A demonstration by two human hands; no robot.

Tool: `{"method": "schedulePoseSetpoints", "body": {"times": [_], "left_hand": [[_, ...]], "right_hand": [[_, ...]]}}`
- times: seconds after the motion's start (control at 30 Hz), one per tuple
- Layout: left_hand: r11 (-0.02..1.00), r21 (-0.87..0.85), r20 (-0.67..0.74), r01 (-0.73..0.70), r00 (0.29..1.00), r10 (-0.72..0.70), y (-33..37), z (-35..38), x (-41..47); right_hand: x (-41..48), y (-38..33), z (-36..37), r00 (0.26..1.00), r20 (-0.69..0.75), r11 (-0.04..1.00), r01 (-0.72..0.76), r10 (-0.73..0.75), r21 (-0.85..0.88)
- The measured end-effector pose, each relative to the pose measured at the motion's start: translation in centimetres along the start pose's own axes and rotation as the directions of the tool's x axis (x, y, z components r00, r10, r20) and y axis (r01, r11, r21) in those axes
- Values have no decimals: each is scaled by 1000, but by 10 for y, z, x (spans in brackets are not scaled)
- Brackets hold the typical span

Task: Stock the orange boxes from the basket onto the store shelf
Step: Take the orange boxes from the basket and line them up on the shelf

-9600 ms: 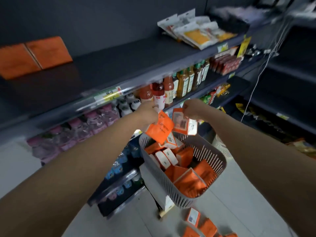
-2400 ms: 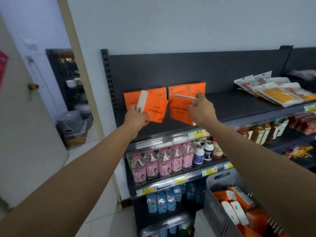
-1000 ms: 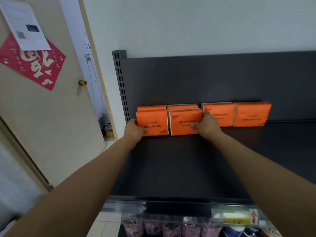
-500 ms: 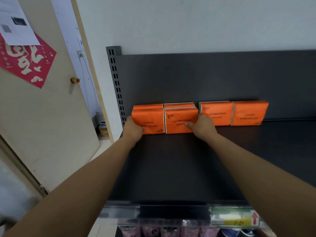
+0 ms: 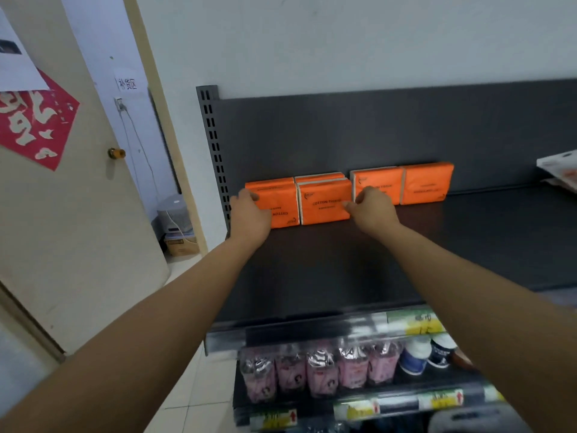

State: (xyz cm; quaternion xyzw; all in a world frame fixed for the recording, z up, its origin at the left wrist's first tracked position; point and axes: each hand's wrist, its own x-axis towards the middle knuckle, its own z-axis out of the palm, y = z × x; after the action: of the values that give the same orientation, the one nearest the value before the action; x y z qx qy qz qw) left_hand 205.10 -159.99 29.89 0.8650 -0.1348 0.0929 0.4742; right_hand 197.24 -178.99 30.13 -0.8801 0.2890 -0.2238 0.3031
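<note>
Several orange boxes stand along the back of the dark top shelf. My left hand grips the left side of the leftmost front box. Beside it, the front box marked COTTON TISSUE has my right hand pinching its right edge. Another box peeks out behind these two. Two more boxes stand further right against the back panel. A grey rim at the bottom right may be the basket; its contents are out of view.
The shelf below holds pink bottles and white bottles behind price tags. White packets lie at the top shelf's right edge. A beige door with a red paper stands to the left.
My head has pulled back and tilted down, so the lower shelf shows now. Both hands stay at the two front boxes, the left one now higher on its box's side.
</note>
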Motion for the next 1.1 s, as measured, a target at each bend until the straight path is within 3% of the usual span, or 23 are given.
{"method": "schedulePoseSetpoints", "body": {"times": [0.1,0.23,0.33,0.5,0.67,0.83,0.97,1.1], "left_hand": [[986,-44,87,-160,983,164,19,-5,-29],[933,-123,216,-337,909,357,38,-4,-82],[875,-200,299,-441,823,483,48,1,-132],[791,-311,504,-527,614,607,61,26,-214],[789,-320,739,-525,382,555,57,68,-275],[825,-262,880,-501,226,417,42,111,-309],[854,-171,947,-492,157,280,33,146,-332],[873,-81,983,-481,108,151,23,188,-357]], "right_hand": [[-32,-3,-11,998,-66,1000,11,-9,23],[-88,8,-23,979,-203,999,17,-10,34],[-136,28,-34,946,-324,999,-18,27,31],[-214,79,-66,896,-409,983,-181,170,14],[-277,146,-98,855,-331,896,-441,400,-57],[-313,208,-107,792,-65,760,-603,607,-242],[-332,244,-108,720,135,703,-591,681,-395],[-348,279,-109,737,230,708,-437,635,-555]]}}
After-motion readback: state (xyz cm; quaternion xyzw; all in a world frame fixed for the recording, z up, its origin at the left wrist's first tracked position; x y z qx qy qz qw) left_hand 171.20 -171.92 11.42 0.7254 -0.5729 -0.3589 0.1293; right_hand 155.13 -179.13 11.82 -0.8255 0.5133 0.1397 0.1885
